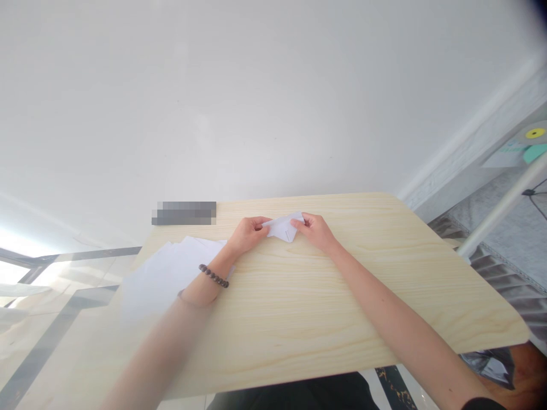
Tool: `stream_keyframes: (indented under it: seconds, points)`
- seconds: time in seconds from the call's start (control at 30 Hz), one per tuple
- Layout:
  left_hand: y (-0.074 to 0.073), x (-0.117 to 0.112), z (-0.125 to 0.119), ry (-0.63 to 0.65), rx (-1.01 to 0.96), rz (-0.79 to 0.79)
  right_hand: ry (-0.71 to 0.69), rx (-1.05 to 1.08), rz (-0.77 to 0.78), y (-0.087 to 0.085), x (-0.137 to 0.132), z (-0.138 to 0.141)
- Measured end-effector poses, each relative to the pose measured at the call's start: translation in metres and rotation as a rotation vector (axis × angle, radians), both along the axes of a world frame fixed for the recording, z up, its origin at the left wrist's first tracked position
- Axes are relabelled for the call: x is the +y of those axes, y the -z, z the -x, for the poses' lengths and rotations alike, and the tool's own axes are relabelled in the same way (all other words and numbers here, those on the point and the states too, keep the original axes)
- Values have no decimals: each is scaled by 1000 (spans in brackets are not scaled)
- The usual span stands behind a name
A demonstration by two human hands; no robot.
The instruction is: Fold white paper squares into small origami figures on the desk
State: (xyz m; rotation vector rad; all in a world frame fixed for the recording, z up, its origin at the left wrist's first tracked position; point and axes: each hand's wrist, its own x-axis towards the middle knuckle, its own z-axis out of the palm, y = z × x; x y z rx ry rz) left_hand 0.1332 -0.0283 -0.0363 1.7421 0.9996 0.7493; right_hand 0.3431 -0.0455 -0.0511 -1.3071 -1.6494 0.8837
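The folded white paper (280, 229) is over the table (299, 319), toward the table's far edge and about midway across it; whether it touches the tabletop I cannot tell. It should weigh next to nothing and, from its folded look, be stiffer where plies overlap and limp where they do not. It will probably crease sooner than slip, so a light pinch on the layered ends, clear of the pointed lower corner, looks like the safest hold. The left hand (248, 235) pinches the end toward the table's left side between thumb and fingers; the right hand (317, 230) grips the end toward the table's right side, its thumb on the near face, so 2 hands share 1 piece. A beaded bracelet (213, 276) circles the left wrist over the table's left half. Loose white sheets (158, 273) lie overlapping on the table's left part, partly hidden by that arm; they look thin, flat and apt to slide, best lifted by an edge. Beyond the table's far edge rises a pale wall (273, 102), and off the table's right side slants a white pole (504, 208).
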Motion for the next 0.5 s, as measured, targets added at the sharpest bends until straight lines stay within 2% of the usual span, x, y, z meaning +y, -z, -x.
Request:
stream_keyframes:
  seconds: [0.3, 0.5]
  points:
    - [1, -1, -1, -38, 34, -10, 8, 33, 15, -1, -1, 1]
    - [1, 0, 0, 50, -14, 61, 35, 20, 10, -3, -2, -1]
